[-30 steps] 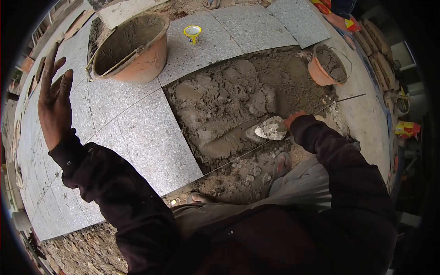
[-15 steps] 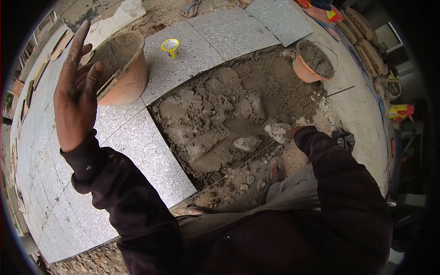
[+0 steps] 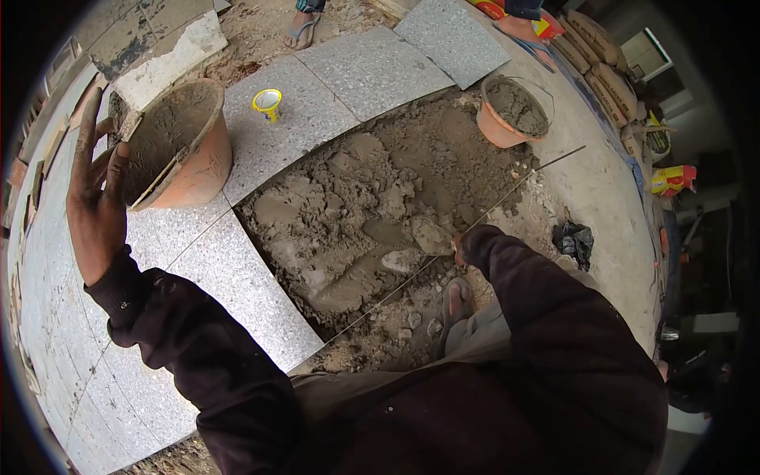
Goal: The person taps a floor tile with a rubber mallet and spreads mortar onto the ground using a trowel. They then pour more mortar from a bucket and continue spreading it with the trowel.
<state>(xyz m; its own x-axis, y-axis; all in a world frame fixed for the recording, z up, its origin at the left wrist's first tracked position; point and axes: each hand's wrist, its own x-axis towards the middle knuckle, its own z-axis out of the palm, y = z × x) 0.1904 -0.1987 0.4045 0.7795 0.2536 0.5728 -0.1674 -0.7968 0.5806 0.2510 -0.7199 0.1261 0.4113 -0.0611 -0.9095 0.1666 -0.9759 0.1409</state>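
Observation:
My left hand (image 3: 99, 210) is raised at the left, fingers stretched and apart, with nothing in it. Behind it in view stands a large orange tub (image 3: 207, 162) of grey mortar, a thin strip along its near rim. At the middle right, my right hand (image 3: 465, 244) is closed round the handle of a trowel (image 3: 432, 236); the sleeve hides most of the grip. Mortar coats the trowel's blade, which is low over the wet mortar bed (image 3: 340, 214). A pale, mortar-smeared lump (image 3: 404, 260) lies just left of the blade. A taut string (image 3: 380, 307) runs past the bed's near edge.
Speckled grey tiles (image 3: 237, 277) border the bed. A smaller orange bucket (image 3: 499, 131) of mortar stands at its far right corner, a yellow-rimmed cup (image 3: 267, 103) on the tiles. Other people's sandalled feet (image 3: 301, 30) show at the far side. Stacked sacks (image 3: 609, 91) and a black plastic bag (image 3: 571, 242) are rightward.
My right hand and the trowel have moved left over the mortar bed. My left hand stays raised and open. The whole view has shifted, so the tub and tiles appear further left.

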